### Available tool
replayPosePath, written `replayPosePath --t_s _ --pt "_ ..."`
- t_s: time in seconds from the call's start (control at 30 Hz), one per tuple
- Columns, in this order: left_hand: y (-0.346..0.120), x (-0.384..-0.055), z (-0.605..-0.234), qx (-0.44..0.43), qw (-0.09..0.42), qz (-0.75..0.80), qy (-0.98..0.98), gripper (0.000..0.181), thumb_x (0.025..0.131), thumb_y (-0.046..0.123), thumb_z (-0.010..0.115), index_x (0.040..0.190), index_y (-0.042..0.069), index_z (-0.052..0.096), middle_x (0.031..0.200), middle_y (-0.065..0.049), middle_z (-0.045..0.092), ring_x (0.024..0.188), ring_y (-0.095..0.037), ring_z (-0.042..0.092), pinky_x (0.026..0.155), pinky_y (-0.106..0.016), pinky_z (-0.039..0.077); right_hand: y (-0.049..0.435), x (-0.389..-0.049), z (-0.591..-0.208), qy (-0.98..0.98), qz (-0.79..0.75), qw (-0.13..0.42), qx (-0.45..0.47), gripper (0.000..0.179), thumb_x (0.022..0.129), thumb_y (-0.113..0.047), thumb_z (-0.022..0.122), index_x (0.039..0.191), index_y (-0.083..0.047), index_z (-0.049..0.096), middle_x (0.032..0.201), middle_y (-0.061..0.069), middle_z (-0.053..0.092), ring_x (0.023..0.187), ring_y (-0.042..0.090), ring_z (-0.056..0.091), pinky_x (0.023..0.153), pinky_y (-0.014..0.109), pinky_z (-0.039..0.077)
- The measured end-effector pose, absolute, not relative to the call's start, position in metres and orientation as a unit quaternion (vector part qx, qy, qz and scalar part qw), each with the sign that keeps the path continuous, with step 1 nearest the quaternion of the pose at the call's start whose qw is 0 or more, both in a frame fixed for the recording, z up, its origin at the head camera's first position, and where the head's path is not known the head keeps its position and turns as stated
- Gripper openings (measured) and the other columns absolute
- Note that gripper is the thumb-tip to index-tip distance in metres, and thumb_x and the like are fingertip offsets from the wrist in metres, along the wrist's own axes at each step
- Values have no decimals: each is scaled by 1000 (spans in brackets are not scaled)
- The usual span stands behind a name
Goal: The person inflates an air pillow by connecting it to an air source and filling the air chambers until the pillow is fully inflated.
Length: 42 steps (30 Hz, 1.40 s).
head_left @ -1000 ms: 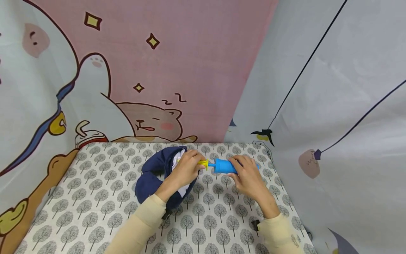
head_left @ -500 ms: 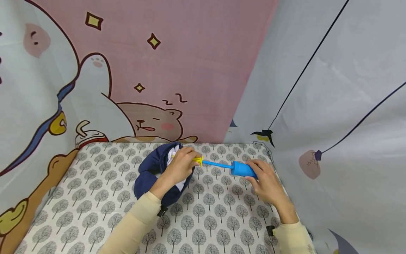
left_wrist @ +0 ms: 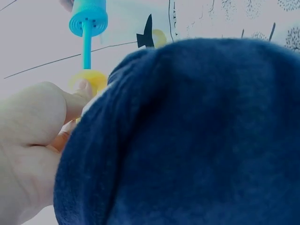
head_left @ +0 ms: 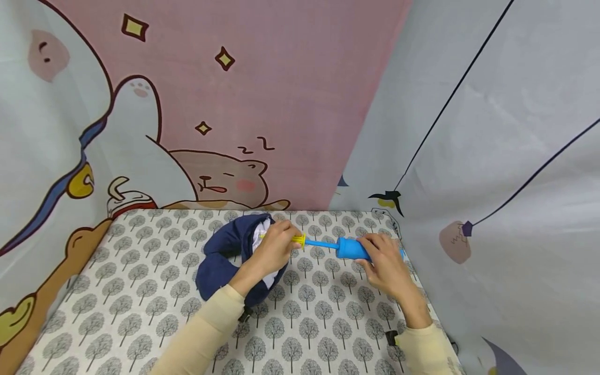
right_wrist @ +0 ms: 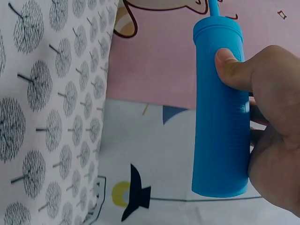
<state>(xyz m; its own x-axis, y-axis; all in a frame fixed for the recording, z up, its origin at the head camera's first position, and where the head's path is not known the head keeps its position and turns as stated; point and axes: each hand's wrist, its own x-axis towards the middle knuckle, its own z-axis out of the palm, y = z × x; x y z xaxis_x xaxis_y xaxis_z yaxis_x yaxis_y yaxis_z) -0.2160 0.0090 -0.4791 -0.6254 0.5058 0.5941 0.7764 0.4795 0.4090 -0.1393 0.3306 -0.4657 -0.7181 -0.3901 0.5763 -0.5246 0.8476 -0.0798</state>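
Tall fabric walls [head_left: 300, 88] rise behind and to the right, pink and pale grey, printed with a dozing bear, a white animal with a raised paw, and little yellow stars. Below them spreads the tabletop [head_left: 173, 304], its white cover patterned all over with grey trees. Two cream sleeves [head_left: 199, 333] reach in from the near edge.

On the tabletop, left of centre, sits a dark navy neck pillow [head_left: 217, 278], curved, with white material [head_left: 259, 234] showing along its right side. The person's left hand [head_left: 274, 247] is over that side, fingers wrapped about a yellow piece; I can't tell whether they touch the pillow as well, since from the left wrist its bulk hides much of them.

Well to the right, the right hand [head_left: 386, 263] grasps a blue cylinder [right_wrist: 220, 131], thumb laid along it near the ribbed end and the other fingers around the back. From that end a thin blue rod [head_left: 321, 244] runs out in a nearly level line, bridging the gap between the hands, and meets the yellow end piece [head_left: 300, 240]. A small black fitting [head_left: 391, 337] shows beside the right cuff.
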Motion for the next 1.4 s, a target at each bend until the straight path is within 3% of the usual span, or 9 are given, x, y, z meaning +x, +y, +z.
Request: replayPosePath --t_s 0.13,0.33,0.73,1.0,1.13,1.4 --pt "12 -217 -488 -383 207 -328 -838 14 96 5 87 107 -2 81 100 -11 74 92 -26 66 84 -42 58 319 -143 -468 -921 118 273 252 52 84 -8 98 130 6 77 125 26 75 113 49 68 100 69 54" --pt "17 -207 -481 -365 170 -335 -852 19 97 7 86 112 -3 82 105 -14 77 99 -32 70 91 -47 61 302 -148 -471 -924 110 264 252 53 83 -10 99 129 6 77 125 24 76 116 47 69 100 66 55" --pt "25 -203 -481 -366 153 -305 -866 22 96 11 89 114 0 83 96 -8 71 91 -23 64 85 -38 58 281 -151 -475 -934 110 229 253 53 86 -18 99 130 2 77 129 21 76 119 43 70 107 65 57" --pt "17 -207 -477 -383 145 -274 -870 24 97 14 88 118 3 84 101 -8 74 97 -27 71 91 -43 61 312 -142 -480 -941 139 193 239 57 90 -25 97 136 2 75 132 21 75 121 41 73 106 61 61" --pt "16 -207 -476 -379 143 -279 -871 22 98 13 87 117 2 84 104 -9 76 100 -29 72 93 -44 62 332 -140 -481 -940 136 206 234 58 88 -20 98 135 3 75 130 22 75 118 42 73 102 63 62" --pt "14 -211 -477 -367 142 -295 -871 21 98 12 87 115 1 84 106 -11 78 99 -29 73 92 -43 63 365 -135 -472 -946 126 216 207 56 87 -7 97 136 5 73 132 25 73 123 50 68 107 69 54"
